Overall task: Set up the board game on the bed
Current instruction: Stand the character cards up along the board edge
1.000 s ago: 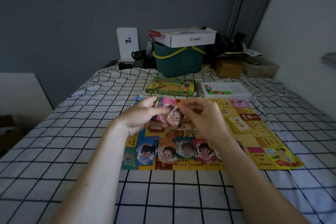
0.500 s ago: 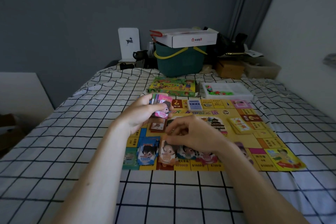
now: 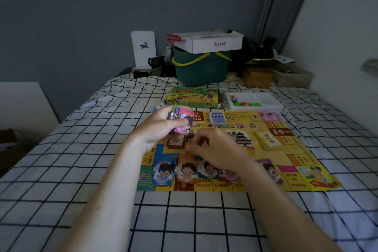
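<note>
The bed [image 3: 81,170], under a white sheet with a black grid, carries the yellow game board [image 3: 286,155], which lies flat on it. Along the board's near edge sits a row of small piles of play money [image 3: 164,171], each printed with a cartoon face. The right hand [image 3: 216,153] hangs low over that row near the board's middle, fingers curled downward; its grip seems pinched at something small over the piles (too blurred to name), so I cannot tell if it holds anything. Just beyond it, above the board's left part, the left hand [image 3: 161,129] clamps a thick stack of banknotes [image 3: 181,121], a pink one on top. On the board's right side rests a yellow deck of cards [image 3: 268,139]; near its far edge lies a blue deck [image 3: 218,118]. Past the board's far edge stand the green game box [image 3: 192,97] and a white tray [image 3: 254,100] holding small coloured pieces. Farther still, a dark green basket [image 3: 201,69] bears a white carton [image 3: 206,42].
</note>
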